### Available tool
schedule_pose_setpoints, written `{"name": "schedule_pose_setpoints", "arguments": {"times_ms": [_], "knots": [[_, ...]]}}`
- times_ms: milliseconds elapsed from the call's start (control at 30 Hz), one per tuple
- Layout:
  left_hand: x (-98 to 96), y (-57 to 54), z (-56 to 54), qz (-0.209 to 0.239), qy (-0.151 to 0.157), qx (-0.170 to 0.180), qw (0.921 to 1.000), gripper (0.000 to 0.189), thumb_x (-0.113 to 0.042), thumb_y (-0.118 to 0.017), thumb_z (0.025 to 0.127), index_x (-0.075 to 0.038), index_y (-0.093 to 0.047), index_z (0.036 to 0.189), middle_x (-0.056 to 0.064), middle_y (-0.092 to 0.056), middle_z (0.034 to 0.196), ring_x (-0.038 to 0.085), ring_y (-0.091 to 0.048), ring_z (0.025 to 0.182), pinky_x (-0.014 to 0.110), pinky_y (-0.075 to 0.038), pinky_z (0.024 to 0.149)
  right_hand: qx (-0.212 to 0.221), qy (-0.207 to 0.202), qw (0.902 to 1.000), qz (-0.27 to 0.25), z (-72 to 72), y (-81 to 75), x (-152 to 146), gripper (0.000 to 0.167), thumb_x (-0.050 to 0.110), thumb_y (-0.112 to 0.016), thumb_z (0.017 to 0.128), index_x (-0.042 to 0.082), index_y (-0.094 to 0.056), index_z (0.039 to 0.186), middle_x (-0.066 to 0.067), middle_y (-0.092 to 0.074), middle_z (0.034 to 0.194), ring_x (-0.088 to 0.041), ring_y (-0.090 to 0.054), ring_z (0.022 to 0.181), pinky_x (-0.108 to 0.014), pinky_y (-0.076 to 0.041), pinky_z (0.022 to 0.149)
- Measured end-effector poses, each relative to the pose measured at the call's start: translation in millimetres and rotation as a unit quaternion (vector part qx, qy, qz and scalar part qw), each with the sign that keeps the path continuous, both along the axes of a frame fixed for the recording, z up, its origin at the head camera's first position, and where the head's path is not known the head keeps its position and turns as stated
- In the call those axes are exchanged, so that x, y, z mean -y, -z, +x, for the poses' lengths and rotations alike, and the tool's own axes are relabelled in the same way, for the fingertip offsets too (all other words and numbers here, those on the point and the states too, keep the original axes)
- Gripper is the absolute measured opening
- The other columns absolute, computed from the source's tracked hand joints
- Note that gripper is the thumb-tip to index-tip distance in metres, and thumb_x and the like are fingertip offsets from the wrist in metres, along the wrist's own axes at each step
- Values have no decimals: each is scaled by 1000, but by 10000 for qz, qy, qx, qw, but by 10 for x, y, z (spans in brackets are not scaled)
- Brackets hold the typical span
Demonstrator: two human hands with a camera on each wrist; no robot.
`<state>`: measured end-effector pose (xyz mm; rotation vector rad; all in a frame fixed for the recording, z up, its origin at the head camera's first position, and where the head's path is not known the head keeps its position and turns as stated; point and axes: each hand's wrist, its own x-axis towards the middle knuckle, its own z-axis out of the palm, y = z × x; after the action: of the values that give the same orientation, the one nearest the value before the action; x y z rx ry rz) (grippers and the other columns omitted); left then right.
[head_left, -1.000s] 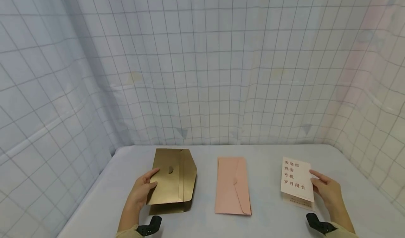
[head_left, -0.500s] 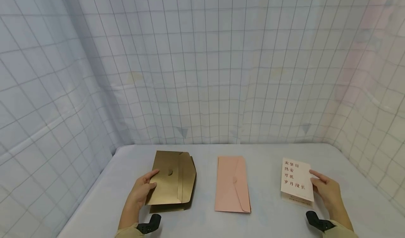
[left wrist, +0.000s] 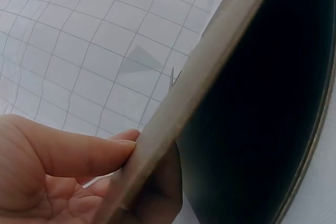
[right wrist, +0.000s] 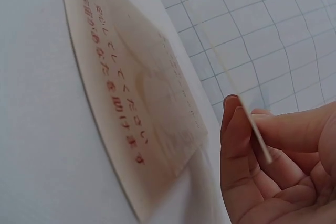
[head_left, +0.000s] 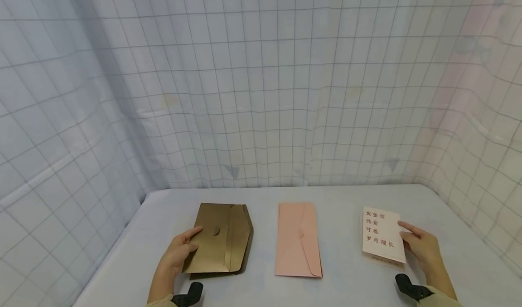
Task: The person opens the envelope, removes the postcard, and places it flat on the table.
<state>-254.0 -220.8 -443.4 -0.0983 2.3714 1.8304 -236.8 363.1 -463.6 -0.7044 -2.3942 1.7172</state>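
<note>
In the head view my left hand (head_left: 176,254) pinches the left edge of a gold envelope (head_left: 214,248), thumb on top. Another gold piece shows beneath its near and right edges. Up close in the left wrist view, the pinched envelope (left wrist: 173,103) appears almost edge-on, beside a dark panel (left wrist: 257,108) with a thin gold rim. On the right side, my right hand (head_left: 422,248) pinches the right edge of a white card (head_left: 382,234) printed with red characters. Below that card lies a second printed card (right wrist: 131,93), apart from the pinched edge in the right wrist view.
A pink envelope (head_left: 299,241) lies flat on the white table (head_left: 338,270) between the two hands. White checked curtains (head_left: 261,116) hang behind the table and along both sides. A black wrist strap (head_left: 187,295) is on each wrist.
The gold envelope in my left hand has come down and slightly nearer, and less of the gold piece beneath shows. The right hand and its card have barely shifted.
</note>
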Motion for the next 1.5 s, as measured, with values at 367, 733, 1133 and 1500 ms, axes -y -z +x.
{"name": "schedule_pose_setpoints", "arguments": {"times_ms": [367,733,1133,1500], "knots": [[-48,37,-11,-750,-70,-168,9970,58,12,-43,83,10,-31,140,36,-25,146,45,-27,135,51,-28,107,72,9,9988,476,-14,3,47,48,13,-55,89,-4,-47,133,12,-64,76,1,-52,66,-17,-44,57],[-64,-98,62,-1718,24,-98,9851,56,-5,-49,86,9,-33,139,41,-32,137,53,-36,124,58,-40,96,253,-4,9922,1218,3,5,67,47,16,-54,88,-2,-50,131,-8,-68,88,-4,-51,70,-21,-40,63],[-109,-145,81,-1899,-15,-118,9817,53,-10,-49,91,11,-33,137,41,-40,129,52,-44,117,57,-42,93,218,-255,9908,1315,3,8,33,46,12,-53,90,-7,-47,131,-5,-68,82,-2,-54,63,-19,-43,57],[-110,-135,67,-1981,-58,-154,9800,53,-11,-50,91,10,-35,136,39,-44,127,52,-43,118,58,-42,93,272,-36,9832,1807,46,-43,96,44,14,-48,88,-8,-51,126,-31,-58,107,-17,-54,76,-22,-40,58]]}}
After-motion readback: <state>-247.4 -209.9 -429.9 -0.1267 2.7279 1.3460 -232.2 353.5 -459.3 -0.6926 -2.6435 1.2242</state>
